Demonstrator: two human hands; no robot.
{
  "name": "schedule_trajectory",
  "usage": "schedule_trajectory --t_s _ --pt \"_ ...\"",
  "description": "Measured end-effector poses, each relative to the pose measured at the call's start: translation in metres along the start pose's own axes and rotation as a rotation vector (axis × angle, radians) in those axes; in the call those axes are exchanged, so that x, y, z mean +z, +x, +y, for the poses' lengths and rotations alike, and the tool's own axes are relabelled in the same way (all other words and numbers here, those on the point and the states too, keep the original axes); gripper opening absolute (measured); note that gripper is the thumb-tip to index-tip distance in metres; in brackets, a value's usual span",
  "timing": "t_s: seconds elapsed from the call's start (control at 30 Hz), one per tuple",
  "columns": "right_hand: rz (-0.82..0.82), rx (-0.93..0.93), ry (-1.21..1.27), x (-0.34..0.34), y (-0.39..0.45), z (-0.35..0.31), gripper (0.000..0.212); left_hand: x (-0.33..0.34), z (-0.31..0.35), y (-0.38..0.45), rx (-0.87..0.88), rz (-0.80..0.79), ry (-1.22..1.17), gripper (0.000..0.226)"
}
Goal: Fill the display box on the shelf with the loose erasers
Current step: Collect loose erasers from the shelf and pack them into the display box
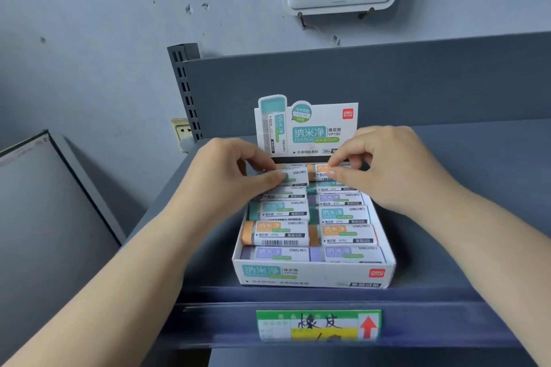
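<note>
2 bare forearms, entering from the lower left and lower right corners. No sleeves, no gloves. Bare left hand (pixel 226 176) and bare right hand (pixel 393 164), each slim-fingered (5 digits not all visible at once). Short, trimmed fingernails, unpainted so far as can be told. Smooth wrists, unmarked. Knuckles softly rounded, outlines slightly blurred at the fingertips. Forearms widening toward the frame edges, cut off before the elbows.
</note>
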State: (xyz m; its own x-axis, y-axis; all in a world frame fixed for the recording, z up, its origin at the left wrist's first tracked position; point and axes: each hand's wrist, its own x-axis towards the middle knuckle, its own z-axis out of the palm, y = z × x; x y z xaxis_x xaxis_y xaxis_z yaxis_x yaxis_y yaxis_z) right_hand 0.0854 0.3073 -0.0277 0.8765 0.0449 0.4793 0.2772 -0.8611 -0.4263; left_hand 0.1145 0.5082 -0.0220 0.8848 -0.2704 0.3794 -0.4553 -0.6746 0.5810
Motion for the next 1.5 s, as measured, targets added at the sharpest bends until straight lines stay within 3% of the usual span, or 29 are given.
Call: schedule_trajectory --t_s 0.6,0.77,0.93,1.03,1.2,1.5 --pt "-0.001 -0.003 0.066 0.0 0.001 0.005 0.003 -0.009 -0.005 0.011 0.165 -0.14 0.14 0.016" --pt "0.02 -0.021 0.059 0.0 0.001 0.003 0.004 -0.006 -0.007 0.01 0.189 -0.103 0.146 0.014" --pt "0.167 -0.037 0.051 -0.006 -0.004 0.003 0.012 -0.009 0.007 0.006 0.228 -0.031 0.136 0.014" --pt "0.215 -0.027 -0.073 -0.015 -0.008 0.001 0.014 -0.01 0.023 0.001 0.289 0.052 0.227 0.019" --pt "0.156 -0.043 -0.403 -0.055 -0.026 0.008 0.014 -0.001 0.067 -0.007 0.442 0.174 0.482 0.026" --pt "-0.003 -0.071 -0.762 -0.144 -0.087 0.081 0.026 0.085 0.167 -0.015 0.503 0.053 0.638 0.037"
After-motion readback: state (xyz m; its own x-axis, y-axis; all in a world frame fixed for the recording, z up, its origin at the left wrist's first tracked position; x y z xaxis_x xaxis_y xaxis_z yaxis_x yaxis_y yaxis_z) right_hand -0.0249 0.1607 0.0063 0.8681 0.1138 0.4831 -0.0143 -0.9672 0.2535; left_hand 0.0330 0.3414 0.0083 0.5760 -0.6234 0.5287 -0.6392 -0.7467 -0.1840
